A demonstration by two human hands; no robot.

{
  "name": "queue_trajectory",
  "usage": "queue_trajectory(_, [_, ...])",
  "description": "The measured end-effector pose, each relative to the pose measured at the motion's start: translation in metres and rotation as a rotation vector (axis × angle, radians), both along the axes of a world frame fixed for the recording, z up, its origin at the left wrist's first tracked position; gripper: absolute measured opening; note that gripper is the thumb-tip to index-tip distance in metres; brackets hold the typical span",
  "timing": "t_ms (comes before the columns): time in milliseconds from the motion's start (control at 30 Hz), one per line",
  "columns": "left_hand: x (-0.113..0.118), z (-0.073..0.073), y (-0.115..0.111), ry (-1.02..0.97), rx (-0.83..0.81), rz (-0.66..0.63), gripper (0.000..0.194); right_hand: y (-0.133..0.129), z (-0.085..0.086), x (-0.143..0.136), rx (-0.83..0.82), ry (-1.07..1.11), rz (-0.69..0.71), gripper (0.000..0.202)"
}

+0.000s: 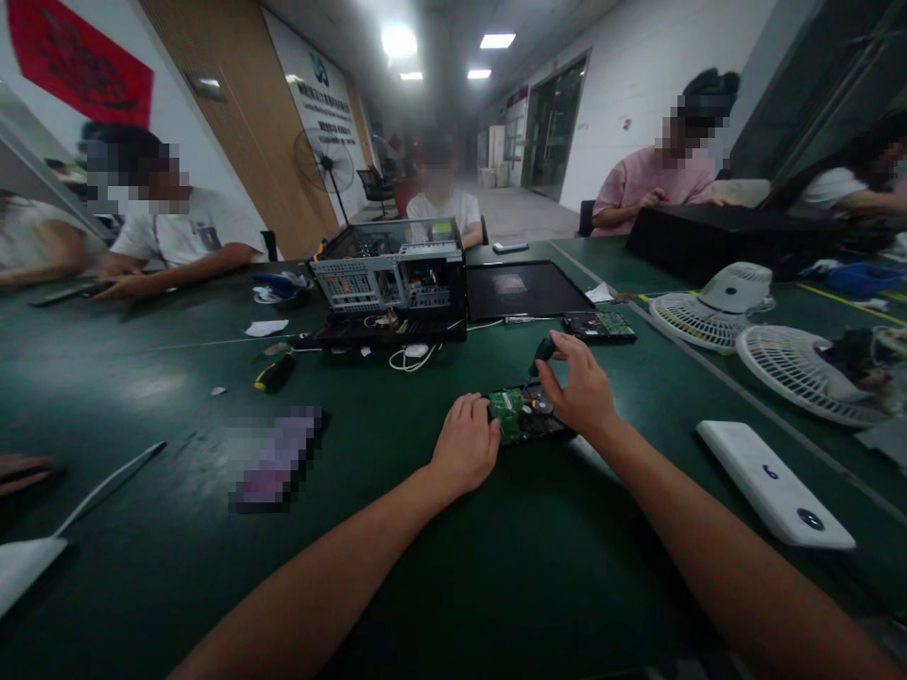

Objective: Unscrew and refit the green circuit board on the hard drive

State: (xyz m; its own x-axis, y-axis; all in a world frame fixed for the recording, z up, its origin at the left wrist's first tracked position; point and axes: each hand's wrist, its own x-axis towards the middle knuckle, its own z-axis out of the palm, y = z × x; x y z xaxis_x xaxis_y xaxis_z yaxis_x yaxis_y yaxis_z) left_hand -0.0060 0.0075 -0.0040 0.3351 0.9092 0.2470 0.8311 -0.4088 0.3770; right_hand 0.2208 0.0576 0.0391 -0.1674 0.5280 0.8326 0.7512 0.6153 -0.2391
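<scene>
A hard drive (506, 410) lies on the green table with its circuit board facing up. My left hand (466, 444) is closed on the drive's left end, fingers wrapped over the edge. Between the thumb and fingers of my right hand (582, 385) is a small dark green screwdriver (542, 353), held nearly upright. The screwdriver's shaft points down at the drive, near the right side of the board; its very tip is too small to make out.
Behind the drive stand an open computer case (389, 283), a black panel (522, 288) and a second hard drive (601, 327). A yellow-black screwdriver (274, 372) and a phone (280, 458) lie left; a white device (776, 484) and fan parts (709, 307) right. Several people sit around.
</scene>
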Motion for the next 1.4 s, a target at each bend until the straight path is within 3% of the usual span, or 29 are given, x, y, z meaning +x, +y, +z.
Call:
queue_trajectory(233, [0.0,0.0,0.0,0.006,0.022,-0.001,0.041,0.001,0.0,0.001,0.057,0.01,-0.041,0.048])
queue_trajectory(600, [0.001,0.003,-0.001,0.005,-0.001,-0.002,0.041,0.0,0.005,0.001,0.107,-0.038,0.044,0.045])
queue_trajectory(833, [0.0,0.006,-0.002,-0.007,-0.013,-0.004,0.041,-0.004,0.009,0.001,0.121,-0.079,-0.03,0.042])
queue_trajectory(1033, [0.0,0.002,0.0,0.003,-0.001,0.0,0.041,-0.002,0.007,0.002,0.065,-0.051,0.003,0.043])
queue_trajectory(1167, [0.0,0.002,-0.001,-0.004,0.006,-0.002,0.04,-0.002,0.006,0.002,0.042,-0.029,-0.05,0.039])
queue_trajectory(1400, [-0.001,0.003,-0.001,-0.002,0.003,-0.004,0.042,-0.009,0.015,-0.001,0.007,-0.04,-0.011,0.039])
